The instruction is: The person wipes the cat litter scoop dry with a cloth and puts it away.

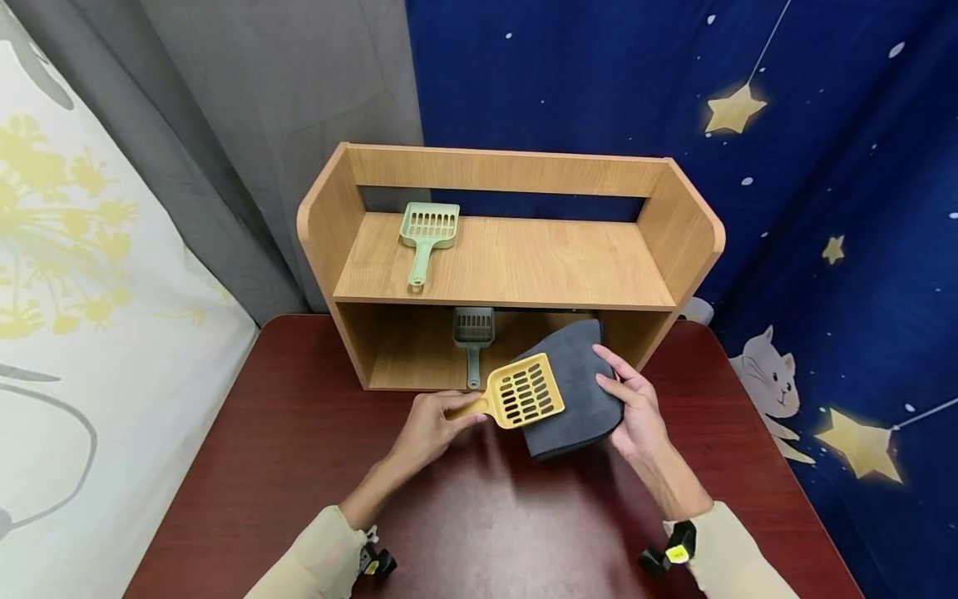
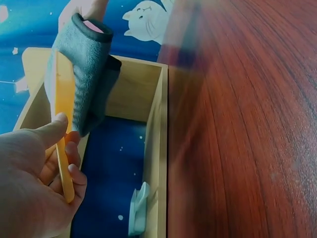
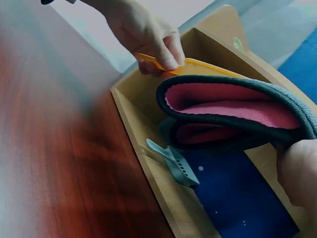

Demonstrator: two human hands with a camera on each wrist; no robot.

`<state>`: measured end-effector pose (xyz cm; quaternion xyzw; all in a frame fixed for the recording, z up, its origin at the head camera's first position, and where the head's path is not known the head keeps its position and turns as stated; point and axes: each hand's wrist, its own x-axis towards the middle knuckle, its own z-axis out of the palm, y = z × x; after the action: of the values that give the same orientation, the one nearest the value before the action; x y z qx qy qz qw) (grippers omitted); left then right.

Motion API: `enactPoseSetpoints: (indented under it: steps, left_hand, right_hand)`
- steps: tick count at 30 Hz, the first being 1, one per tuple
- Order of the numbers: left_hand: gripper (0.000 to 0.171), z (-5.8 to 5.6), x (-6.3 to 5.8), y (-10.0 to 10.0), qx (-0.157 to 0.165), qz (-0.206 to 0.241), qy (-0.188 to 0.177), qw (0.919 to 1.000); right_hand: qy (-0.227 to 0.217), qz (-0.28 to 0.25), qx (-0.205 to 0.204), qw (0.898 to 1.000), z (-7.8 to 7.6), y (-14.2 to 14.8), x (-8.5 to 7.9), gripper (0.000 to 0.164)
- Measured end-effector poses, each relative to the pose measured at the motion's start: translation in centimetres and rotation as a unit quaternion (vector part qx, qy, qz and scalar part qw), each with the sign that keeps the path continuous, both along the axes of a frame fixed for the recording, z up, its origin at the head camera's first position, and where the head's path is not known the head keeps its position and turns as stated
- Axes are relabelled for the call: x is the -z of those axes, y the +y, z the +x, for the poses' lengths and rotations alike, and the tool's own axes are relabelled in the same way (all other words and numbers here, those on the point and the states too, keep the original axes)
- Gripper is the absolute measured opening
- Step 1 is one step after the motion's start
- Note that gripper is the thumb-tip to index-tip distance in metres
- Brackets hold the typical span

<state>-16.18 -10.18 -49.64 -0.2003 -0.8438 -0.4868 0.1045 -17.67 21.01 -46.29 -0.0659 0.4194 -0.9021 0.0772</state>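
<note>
My left hand point(image 1: 428, 426) pinches the handle of a yellow litter scoop point(image 1: 494, 403) between thumb and fingers. The scoop's slotted head overlaps a folded dark grey cloth point(image 1: 587, 383), which my right hand point(image 1: 638, 412) grips at its right edge. In the right wrist view, the cloth's pink inner side point(image 3: 223, 96) shows between dark-bound folds, and the scoop lies along its far side. Both things are held up in front of the wooden shelf point(image 1: 516, 266). A pale green litter scoop point(image 1: 422, 245) lies on the upper board. Inside the lower compartment is a grey-blue litter scoop point(image 1: 474, 339), its handle toward me.
The two-level shelf stands at the back of a dark red wooden table point(image 1: 262, 466). Grey and blue curtains point(image 1: 569, 75) hang behind it, the blue one printed with stars and a cat. White patterned fabric point(image 1: 82, 449) hangs along the left side.
</note>
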Motion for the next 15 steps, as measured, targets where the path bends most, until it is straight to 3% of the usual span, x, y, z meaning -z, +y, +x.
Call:
enactPoseSetpoints:
  steps: [4, 10, 15]
  left_hand:
    - [0.039, 0.1, 0.2, 0.1, 0.003, 0.004, -0.004, 1.0000]
    - [0.035, 0.2, 0.4, 0.9, 0.006, 0.024, 0.006, 0.9997]
    - [0.033, 0.3, 0.4, 1.5, 0.008, 0.037, 0.002, 0.9993]
  right_hand:
    - [-0.005, -0.003, -0.007, 1.000, 0.0, -0.2, 0.4, 0.048]
    - [-0.042, 0.006, -0.016, 0.999, 0.3, -2.2, 2.4, 0.046]
    - [-0.048, 0.008, -0.022, 0.999, 0.6, -3.3, 3.7, 0.051]
